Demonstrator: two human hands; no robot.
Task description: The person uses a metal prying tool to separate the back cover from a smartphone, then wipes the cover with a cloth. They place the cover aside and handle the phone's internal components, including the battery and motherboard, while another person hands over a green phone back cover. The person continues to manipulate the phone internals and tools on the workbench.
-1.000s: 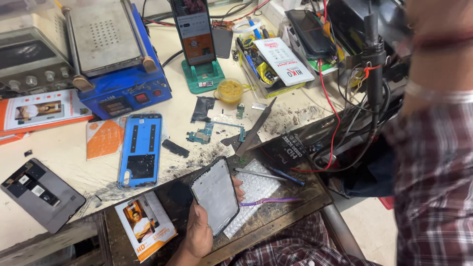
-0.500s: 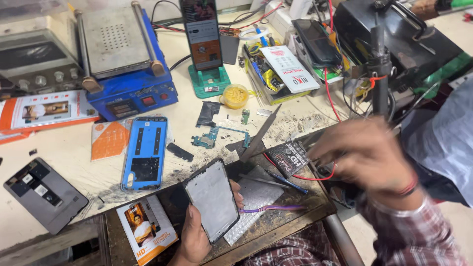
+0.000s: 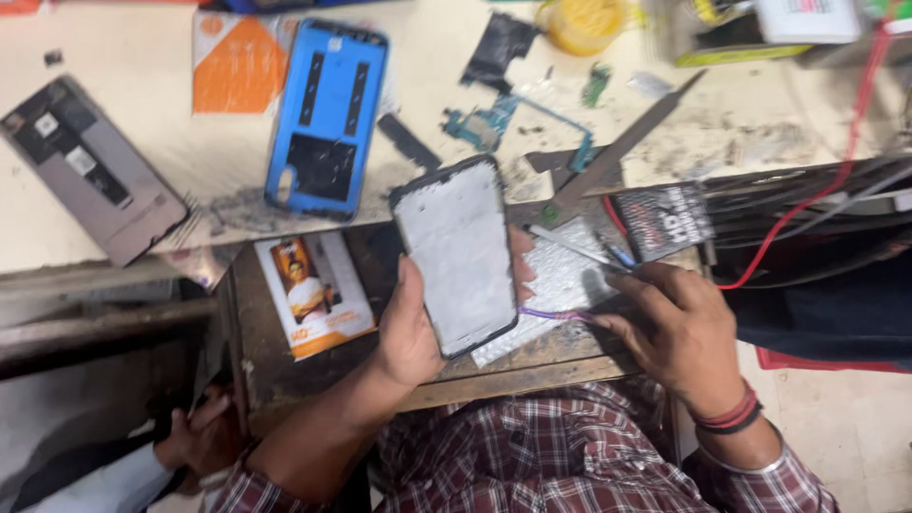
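Note:
My left hand [image 3: 410,334] grips a phone display panel [image 3: 458,255], pale grey face up, held over the open wooden drawer [image 3: 532,375]. My right hand [image 3: 676,328] reaches over the white keypad sheet [image 3: 556,285] in the drawer, its fingers closing on a thin purple tool [image 3: 551,313] beside a metal pen-like tool [image 3: 579,249]. On the bench above lie a blue phone back frame [image 3: 328,119], a grey phone back cover [image 3: 90,180], a small circuit board [image 3: 489,123] and a long metal blade [image 3: 622,147].
A printed card [image 3: 313,294] lies in the drawer at left. An orange card [image 3: 233,62], a yellow tub [image 3: 579,21], a dark printed packet [image 3: 665,218] and red and black wires [image 3: 817,218] crowd the bench. Another person's hand [image 3: 199,437] shows at lower left.
The view has dropped and closed in on the drawer. My right hand came down from the right onto the tools on the keypad sheet. My left hand keeps holding the display panel.

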